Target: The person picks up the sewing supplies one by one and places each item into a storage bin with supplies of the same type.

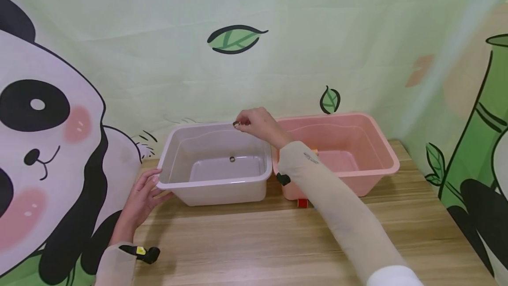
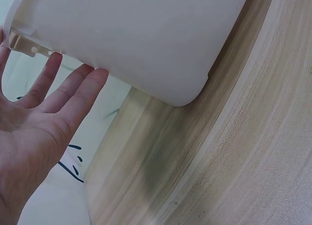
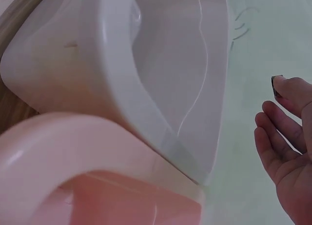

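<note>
My right hand (image 1: pixel 263 125) is raised over the far rim of the pale grey plastic bin (image 1: pixel 222 191). Between thumb and fingertips it pinches a small dark ring-shaped piece (image 1: pixel 236 123), also visible as a dark edge (image 3: pixel 275 87) in the right wrist view. A similar small ring (image 1: pixel 232 159) lies on that bin's floor. At the bin's left end, my left hand (image 1: pixel 140 197) touches the rim and outer wall. The left wrist view shows its fingers (image 2: pixel 90 91) mostly straight, with their tips against the wall.
A pink bin (image 1: pixel 379 172) stands directly right of the grey one, partly behind my right sleeve. Something small and orange (image 1: pixel 315 151) shows inside it. A small red item (image 1: pixel 302 203) is by its front base. Both bins stand on a wooden table (image 1: pixel 222 246) before a printed cloth backdrop.
</note>
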`<act>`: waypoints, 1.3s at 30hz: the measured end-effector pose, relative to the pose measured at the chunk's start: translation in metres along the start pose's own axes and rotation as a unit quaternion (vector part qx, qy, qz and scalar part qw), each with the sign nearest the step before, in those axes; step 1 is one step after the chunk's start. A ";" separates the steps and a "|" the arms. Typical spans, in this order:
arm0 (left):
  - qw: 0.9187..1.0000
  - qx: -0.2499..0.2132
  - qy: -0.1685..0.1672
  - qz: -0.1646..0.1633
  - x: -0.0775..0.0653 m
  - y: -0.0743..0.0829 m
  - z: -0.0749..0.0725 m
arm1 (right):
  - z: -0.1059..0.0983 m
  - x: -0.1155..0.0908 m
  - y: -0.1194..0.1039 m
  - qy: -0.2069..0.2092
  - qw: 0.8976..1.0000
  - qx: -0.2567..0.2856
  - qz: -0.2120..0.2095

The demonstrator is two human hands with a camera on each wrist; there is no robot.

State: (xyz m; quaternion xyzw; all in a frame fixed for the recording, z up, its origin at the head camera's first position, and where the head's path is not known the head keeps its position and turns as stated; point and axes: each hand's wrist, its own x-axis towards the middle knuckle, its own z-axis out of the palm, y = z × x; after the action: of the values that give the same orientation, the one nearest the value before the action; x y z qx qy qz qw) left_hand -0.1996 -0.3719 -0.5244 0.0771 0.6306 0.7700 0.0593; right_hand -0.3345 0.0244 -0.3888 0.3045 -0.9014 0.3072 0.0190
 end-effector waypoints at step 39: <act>1.000 0.021 0.023 -0.002 0.000 -0.001 0.003 | 0.018 0.011 0.002 0.023 0.994 0.044 0.099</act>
State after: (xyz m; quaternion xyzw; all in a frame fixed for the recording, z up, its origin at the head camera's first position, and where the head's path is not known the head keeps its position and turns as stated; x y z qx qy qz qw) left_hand -0.1988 -0.3685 -0.5248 0.0595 0.6476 0.7583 0.0449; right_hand -0.3413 0.0094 -0.4021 0.2068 -0.9121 0.3540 -0.0043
